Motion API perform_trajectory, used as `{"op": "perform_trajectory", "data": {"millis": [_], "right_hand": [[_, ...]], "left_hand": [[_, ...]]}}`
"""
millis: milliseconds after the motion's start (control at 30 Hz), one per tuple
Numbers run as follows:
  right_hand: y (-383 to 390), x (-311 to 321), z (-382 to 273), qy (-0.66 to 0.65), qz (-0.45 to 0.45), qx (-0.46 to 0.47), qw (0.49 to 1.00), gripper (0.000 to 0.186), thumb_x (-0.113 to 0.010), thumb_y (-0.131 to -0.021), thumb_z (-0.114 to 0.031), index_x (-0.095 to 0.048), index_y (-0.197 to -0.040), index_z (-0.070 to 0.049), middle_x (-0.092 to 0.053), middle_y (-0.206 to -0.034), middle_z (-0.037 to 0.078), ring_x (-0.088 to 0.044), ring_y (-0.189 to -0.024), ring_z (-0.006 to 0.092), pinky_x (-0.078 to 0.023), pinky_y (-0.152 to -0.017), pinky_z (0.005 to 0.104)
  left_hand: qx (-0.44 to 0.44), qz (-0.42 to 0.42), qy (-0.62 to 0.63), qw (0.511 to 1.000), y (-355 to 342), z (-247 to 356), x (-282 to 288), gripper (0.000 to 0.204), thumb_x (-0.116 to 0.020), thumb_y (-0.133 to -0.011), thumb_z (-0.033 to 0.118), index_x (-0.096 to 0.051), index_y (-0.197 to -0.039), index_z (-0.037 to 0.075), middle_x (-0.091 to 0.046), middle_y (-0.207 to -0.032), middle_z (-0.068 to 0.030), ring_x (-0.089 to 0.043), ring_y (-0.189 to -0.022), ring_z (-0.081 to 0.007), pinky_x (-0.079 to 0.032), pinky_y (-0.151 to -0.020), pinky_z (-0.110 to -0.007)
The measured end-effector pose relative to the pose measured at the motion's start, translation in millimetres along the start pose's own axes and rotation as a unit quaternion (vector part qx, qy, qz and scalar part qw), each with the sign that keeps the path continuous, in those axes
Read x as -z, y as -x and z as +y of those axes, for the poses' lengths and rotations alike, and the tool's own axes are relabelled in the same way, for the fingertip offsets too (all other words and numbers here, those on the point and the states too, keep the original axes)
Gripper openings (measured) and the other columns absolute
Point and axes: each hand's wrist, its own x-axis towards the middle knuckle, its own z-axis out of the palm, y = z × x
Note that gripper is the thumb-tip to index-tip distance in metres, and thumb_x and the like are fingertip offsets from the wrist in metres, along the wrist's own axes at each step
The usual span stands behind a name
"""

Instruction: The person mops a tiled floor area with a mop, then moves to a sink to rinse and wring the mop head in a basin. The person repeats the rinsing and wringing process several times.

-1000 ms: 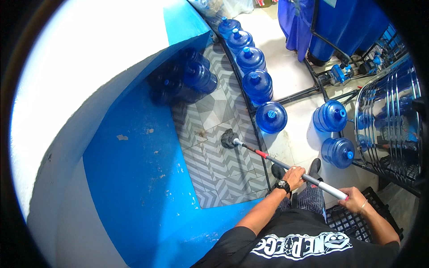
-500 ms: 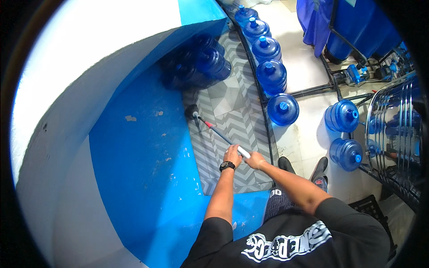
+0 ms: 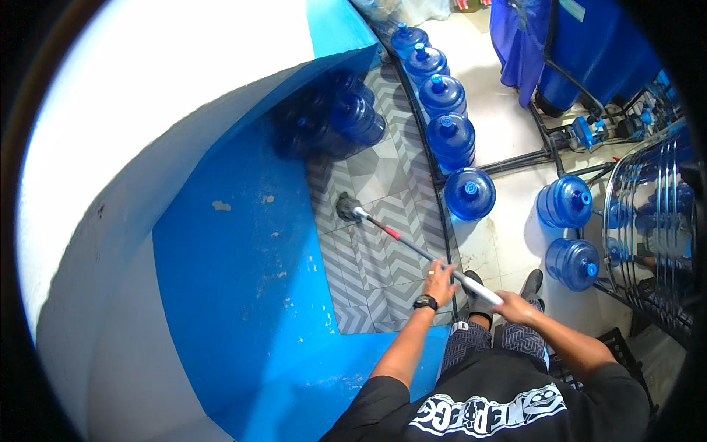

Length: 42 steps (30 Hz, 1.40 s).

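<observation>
A mop (image 3: 412, 249) with a dark shaggy head, a grey shaft with a red band and a white grip slants across the patterned grey tiles. Its head (image 3: 347, 207) rests on the tiles near the blue painted floor. My left hand (image 3: 440, 284), with a ring and a black watch at the wrist, is closed loosely around the shaft just below the white grip. Farther back, my right hand (image 3: 518, 308) grips the end of the white handle beside my thigh.
Blue water jugs (image 3: 451, 140) line the black pipe on the right; more dark jugs (image 3: 353, 118) stand on the tiles by the wall. Two jugs (image 3: 572, 264) stand near a shiny steel tank (image 3: 655, 214). A curved white wall (image 3: 110, 184) borders the blue floor (image 3: 243, 280).
The mop head has come back toward me and to the right over the tiles. Both hands have drawn back right with the handle, and they are now farther apart.
</observation>
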Motion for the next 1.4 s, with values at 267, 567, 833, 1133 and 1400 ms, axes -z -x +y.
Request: {"op": "perform_trajectory", "data": {"millis": [267, 567, 833, 1133, 1400], "right_hand": [[171.2, 49.4, 4.0, 0.035, 0.124, -0.030, 0.991, 0.039, -0.078, -0.086, -0.020, -0.072, -0.118, 0.002, -0.076, -0.100, 0.023, -0.074, -0.091, 0.0297, -0.055, -0.087, 0.0400], [-69.5, -49.9, -96.1, 0.045, 0.063, 0.176, 0.981, 0.039, -0.070, -0.093, -0.027, -0.069, -0.118, 0.004, -0.073, -0.100, 0.026, -0.071, -0.094, 0.0362, -0.053, -0.088, 0.0432], [-239.9, -169.1, -269.7, 0.049, 0.053, 0.188, 0.980, 0.057, -0.066, -0.090, -0.030, -0.057, -0.140, -0.003, -0.066, -0.130, 0.028, -0.064, -0.123, 0.0425, -0.051, -0.104, 0.0480], [-179.6, -157.6, -130.3, 0.150, -0.060, 0.219, 0.962, 0.069, -0.066, -0.090, -0.023, -0.042, -0.152, -0.005, -0.069, -0.118, 0.030, -0.068, -0.111, 0.0438, -0.054, -0.096, 0.0478], [-77.3, -110.4, -29.5, 0.191, -0.127, 0.160, 0.960, 0.076, -0.065, -0.088, -0.023, -0.040, -0.156, -0.001, -0.068, -0.119, 0.034, -0.067, -0.113, 0.0441, -0.052, -0.099, 0.0480]], "left_hand": [[-0.172, -0.150, 0.019, 0.973, -22.7, 103.4, -53.7, 0.030, -0.076, -0.078, 0.015, -0.069, -0.107, 0.012, -0.065, -0.114, -0.0077, -0.057, -0.126, -0.0301, -0.029, -0.118, -0.063], [0.084, 0.045, -0.077, 0.992, -46.5, -85.7, 29.6, 0.062, -0.083, -0.072, 0.012, -0.062, -0.130, 0.018, -0.057, -0.136, -0.0128, -0.049, -0.135, -0.0346, -0.040, -0.110, -0.055], [0.170, -0.051, -0.173, 0.969, -57.6, -212.8, 181.6, 0.057, -0.079, -0.081, 0.018, -0.063, -0.136, 0.019, -0.049, -0.154, -0.0184, -0.048, -0.142, -0.0364, -0.041, -0.118, -0.047], [0.165, -0.065, -0.188, 0.966, 14.4, -151.2, 78.4, 0.042, -0.081, -0.078, 0.041, -0.071, -0.112, 0.018, -0.052, -0.133, -0.0181, -0.050, -0.133, -0.0360, -0.031, -0.116, -0.062], [0.234, 0.001, -0.088, 0.968, 92.3, -20.0, -23.5, 0.046, -0.085, -0.079, 0.043, -0.065, -0.109, 0.013, -0.048, -0.132, -0.0241, -0.050, -0.130, -0.0448, -0.037, -0.112, -0.057]]}}
